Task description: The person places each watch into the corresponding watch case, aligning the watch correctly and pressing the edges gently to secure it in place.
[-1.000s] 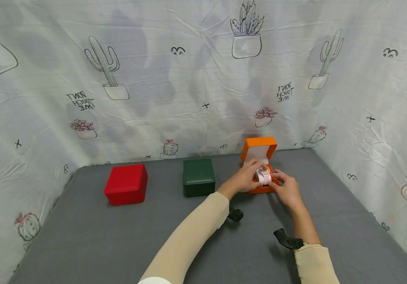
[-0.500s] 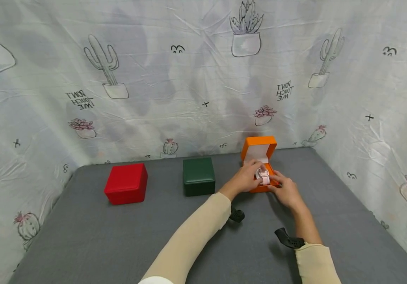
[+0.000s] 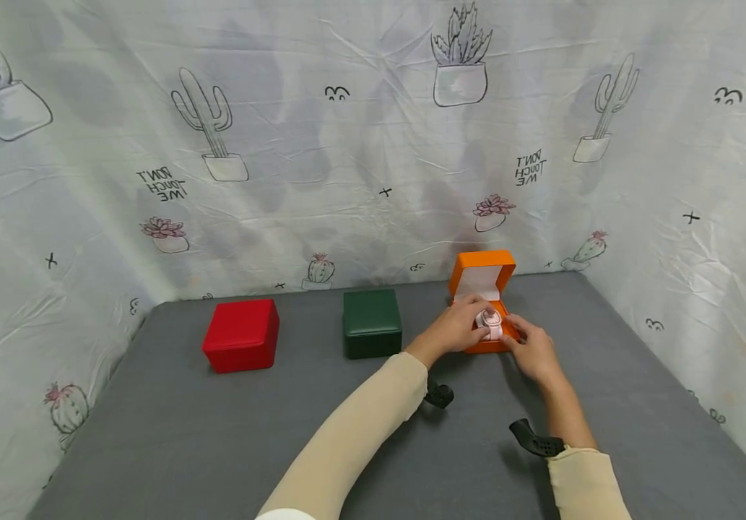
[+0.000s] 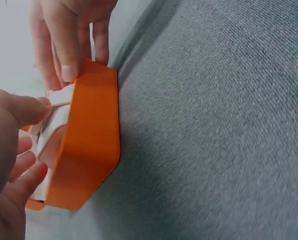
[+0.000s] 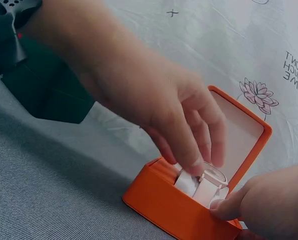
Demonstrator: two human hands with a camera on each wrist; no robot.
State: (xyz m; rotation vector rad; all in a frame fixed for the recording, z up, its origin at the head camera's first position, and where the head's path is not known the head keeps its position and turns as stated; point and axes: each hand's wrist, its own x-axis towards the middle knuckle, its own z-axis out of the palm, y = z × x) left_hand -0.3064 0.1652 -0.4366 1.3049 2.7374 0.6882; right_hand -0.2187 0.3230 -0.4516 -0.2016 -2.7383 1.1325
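An orange watch box (image 3: 486, 347) stands with its lid up at the back right of the table. Inside it sits a wristwatch (image 5: 207, 188) with a pale pink strap, wrapped round a white cushion. My left hand (image 3: 452, 329) reaches into the box from the left and holds the watch between thumb and fingers; in the left wrist view the thumb lies against the strap. At the box's right front corner my right hand (image 3: 535, 352) grips the wall, thumb inside and fingers outside.
A closed dark green box (image 3: 373, 325) stands left of the orange one, and a closed red box (image 3: 241, 336) farther left. All rest on the grey tabletop (image 3: 217, 448). A white printed curtain (image 3: 360, 144) hangs behind.
My right fingers have drawn a little away from the watch onto the box's right wall. My left hand stays at the watch. The head view has shifted slightly.
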